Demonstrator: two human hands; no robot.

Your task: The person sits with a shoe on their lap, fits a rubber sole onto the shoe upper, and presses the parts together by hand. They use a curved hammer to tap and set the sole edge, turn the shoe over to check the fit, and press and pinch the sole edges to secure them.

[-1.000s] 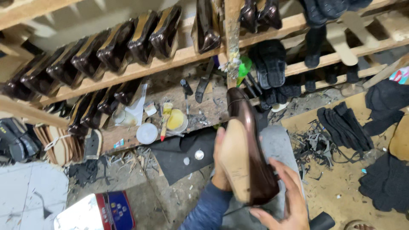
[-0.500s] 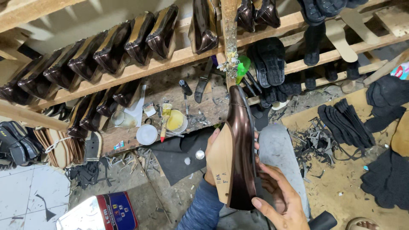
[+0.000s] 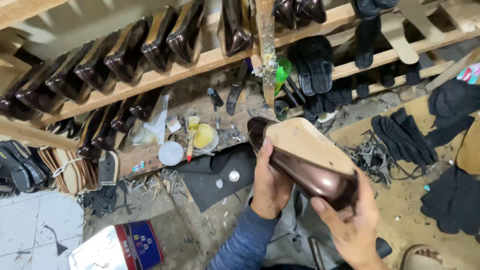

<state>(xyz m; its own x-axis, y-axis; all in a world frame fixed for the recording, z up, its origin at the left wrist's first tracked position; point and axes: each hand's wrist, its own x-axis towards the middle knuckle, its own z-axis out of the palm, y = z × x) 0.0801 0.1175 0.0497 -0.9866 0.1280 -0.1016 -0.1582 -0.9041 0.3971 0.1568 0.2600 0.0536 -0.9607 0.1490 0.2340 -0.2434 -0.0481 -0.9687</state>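
Shoe: you hold a glossy dark-brown leather shoe with a pale tan unfinished sole [image 3: 305,160] in mid-air over your lap, sole turned up, toe pointing toward the wooden table [image 3: 200,100].
Left hand: your left hand [image 3: 270,185] wraps the toe half from below, thumb laid on the near edge of the sole; the grip is clamped on the shoe. Blue sleeve at the wrist.
Right hand: your right hand [image 3: 350,225] cups the heel end, thumb pressed on the dark leather at the back; that grip is clamped on the shoe too.
Table, near edge: round white lid [image 3: 171,153], tin of yellow paste [image 3: 205,136] with a wooden-handled brush [image 3: 191,137] just beside it, black-handled knife [image 3: 234,95] further back.
Below the table edge: flat black leather piece [image 3: 220,175] hangs down, just left of your left hand.
Upper shelf: row of glossy dark-brown shoe uppers [image 3: 125,55], tilted, packed side by side.
Right side: stacks of black soles [image 3: 405,135] and black scraps on the tan floor.
Lower left: red-and-blue metal tin [image 3: 120,247] on the floor.
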